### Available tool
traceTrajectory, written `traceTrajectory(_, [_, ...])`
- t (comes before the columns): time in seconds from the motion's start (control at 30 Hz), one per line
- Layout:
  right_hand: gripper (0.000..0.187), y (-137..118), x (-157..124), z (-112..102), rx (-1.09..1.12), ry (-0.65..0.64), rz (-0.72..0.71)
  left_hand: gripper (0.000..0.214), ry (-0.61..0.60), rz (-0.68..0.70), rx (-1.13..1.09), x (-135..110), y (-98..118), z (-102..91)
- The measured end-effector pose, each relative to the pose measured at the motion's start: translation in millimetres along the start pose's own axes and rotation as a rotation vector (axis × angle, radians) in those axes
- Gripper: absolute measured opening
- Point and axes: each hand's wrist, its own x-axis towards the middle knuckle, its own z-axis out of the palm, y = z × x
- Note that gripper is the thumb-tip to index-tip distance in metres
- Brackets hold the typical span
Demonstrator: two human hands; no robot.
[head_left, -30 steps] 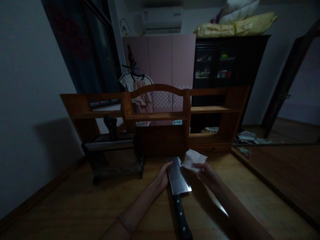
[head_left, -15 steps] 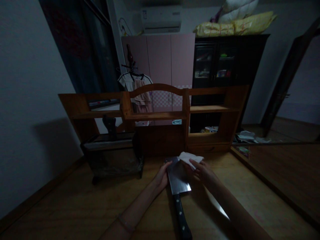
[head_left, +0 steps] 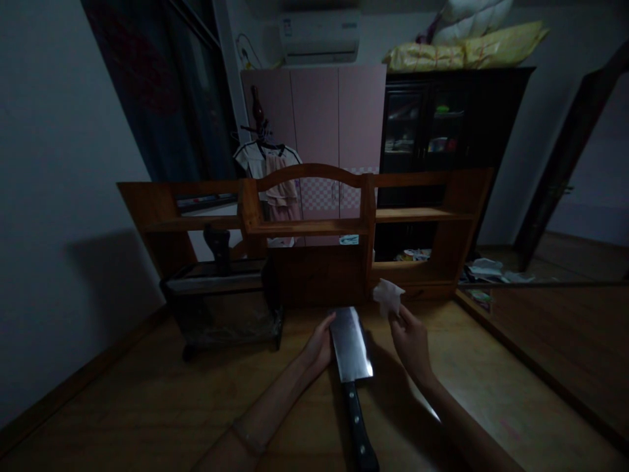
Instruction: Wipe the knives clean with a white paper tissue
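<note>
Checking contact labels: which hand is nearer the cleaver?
Left. The left hand touches the left edge of the cleaver. The right hand is apart from it, off to its right, pinching a tissue.

Cleaver blade glossy metal, handle blk plastic; tissue soft paper; desk wood.

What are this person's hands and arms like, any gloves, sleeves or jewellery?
The left hand and right hand are ungloved, and no sleeves cover the forearms in view. A thin band circles the left wrist. The light is too dim to show rings.
</note>
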Motion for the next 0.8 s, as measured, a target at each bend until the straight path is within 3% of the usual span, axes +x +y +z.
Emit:
traceTrajectory(0.1, [0.043,-1.3,-7.1,8.9,-0.007,-0.124,-0.147,0.043,-0.046,0.029,-0.022,0.8,0.1,1.7])
traceTrajectory(0.23, [0.05,0.5,-17.7,28.0,0.032,-0.517,-0.333,0.054,-0.099,0.01,0.005,3.5,-2.7,-1.2])
traceTrajectory(0.3, [0.055,-2.4,-21.9,30.9,0.037,-0.678,-0.359,0.061,-0.102,-0.01,0.03,4.6,-4.8,-5.9])
traceTrajectory(0.4, [0.053,-12.4,-25.5,25.3,0.019,-0.82,-0.373,0.069,-0.067,-0.046,0.049,5.8,-7.4,-12.5])
traceTrajectory(0.53, [0.05,-22.6,-26.7,19.9,-0.117,-0.884,-0.369,0.069,-0.06,-0.055,0.048,5.9,-7.0,-10.0])
traceTrajectory(0.8, [0.051,0.7,-23.3,34.4,-0.381,-0.72,-0.308,0.054,-0.037,0.032,0.015,0.5,-1.0,7.5])
